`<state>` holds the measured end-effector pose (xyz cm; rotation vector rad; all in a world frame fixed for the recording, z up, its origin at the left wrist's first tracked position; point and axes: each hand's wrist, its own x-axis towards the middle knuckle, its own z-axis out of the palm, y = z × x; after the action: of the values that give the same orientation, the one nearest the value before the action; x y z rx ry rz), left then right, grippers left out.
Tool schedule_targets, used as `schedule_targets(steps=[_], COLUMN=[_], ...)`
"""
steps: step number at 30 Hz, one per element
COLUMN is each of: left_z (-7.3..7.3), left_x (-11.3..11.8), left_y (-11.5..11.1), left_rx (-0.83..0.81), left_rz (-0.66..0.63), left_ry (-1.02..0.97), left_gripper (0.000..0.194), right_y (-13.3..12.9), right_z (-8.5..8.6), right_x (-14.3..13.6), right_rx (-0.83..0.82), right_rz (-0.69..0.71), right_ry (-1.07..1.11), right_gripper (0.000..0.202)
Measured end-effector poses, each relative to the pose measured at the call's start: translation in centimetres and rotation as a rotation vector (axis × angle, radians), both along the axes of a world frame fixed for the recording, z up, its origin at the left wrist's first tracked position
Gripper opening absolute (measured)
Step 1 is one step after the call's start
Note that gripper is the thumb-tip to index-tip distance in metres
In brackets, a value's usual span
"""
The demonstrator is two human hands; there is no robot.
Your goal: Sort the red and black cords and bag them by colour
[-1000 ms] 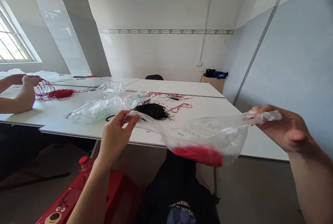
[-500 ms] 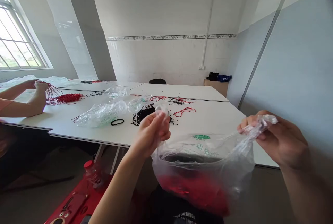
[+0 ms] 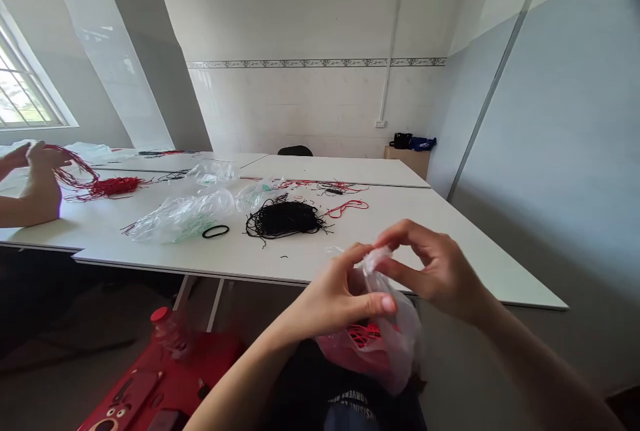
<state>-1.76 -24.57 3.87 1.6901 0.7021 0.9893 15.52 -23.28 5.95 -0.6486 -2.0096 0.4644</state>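
A translucent plastic bag [image 3: 400,351] hangs over my lap, its top gathered between my two hands. Red cords [image 3: 364,334] show inside it through an opening under my left hand. My left hand [image 3: 345,301] is wrapped round the bag's upper part, thumb pointing right. With thumb and fingers, my right hand [image 3: 430,267] pinches the bunched top of the bag. Just past my hands, a bundle of black cords [image 3: 287,219] lies on the white table [image 3: 480,264].
Left of the black cords lie crumpled plastic bags [image 3: 185,214] and a black loop [image 3: 215,231]. Loose red cord [image 3: 347,207] is behind. A co-worker's hands [image 3: 40,157] hold red cords [image 3: 115,186] at far left. A capped bottle [image 3: 170,332] stands on a red surface [image 3: 210,357] below.
My hands have come together from wide apart, the right one moving left. The bag's stretched mouth is now gathered between them. The view has shifted slightly, and the black cords are uncovered.
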Motion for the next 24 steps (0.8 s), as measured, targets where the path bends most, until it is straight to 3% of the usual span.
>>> schedule_targets(steps=[4, 9, 12, 17, 19, 22, 24], left_z=[-0.7, -0.7, -0.6, -1.6, -2.0, -2.0, -1.8], left_x=[0.0, -0.5, -0.3, 0.5, 0.6, 0.6, 0.4], left_y=[0.8, 1.6, 1.7, 2.5, 3.0, 3.4, 3.6], left_rx=[-0.097, -0.142, -0.132, -0.141, -0.126, -0.059, 0.018], left_rz=[0.056, 0.065, 0.086, 0.169, 0.196, 0.231, 0.224], left_ry=[0.031, 0.014, 0.016, -0.189, -0.197, -0.103, -0.040], left_gripper=[0.027, 0.025, 0.026, 0.021, 0.022, 0.022, 0.021], right_y=[1.1, 2.0, 2.1, 1.4, 1.0, 0.8, 1.0], right_z=[-0.2, -0.9, -2.0, -4.5, -5.3, -6.3, -6.7], right_x=[-0.5, 0.5, 0.6, -0.2, -0.5, -0.7, -0.8], right_rx=[0.192, -0.005, -0.048, 0.092, 0.219, 0.420, 0.474], right_rz=[0.000, 0.032, -0.085, -0.318, -0.253, -0.058, -0.025], right_ry=[-0.119, -0.203, -0.099, 0.178, 0.158, -0.039, -0.113], right_gripper=[0.015, 0.024, 0.016, 0.016, 0.015, 0.013, 0.015])
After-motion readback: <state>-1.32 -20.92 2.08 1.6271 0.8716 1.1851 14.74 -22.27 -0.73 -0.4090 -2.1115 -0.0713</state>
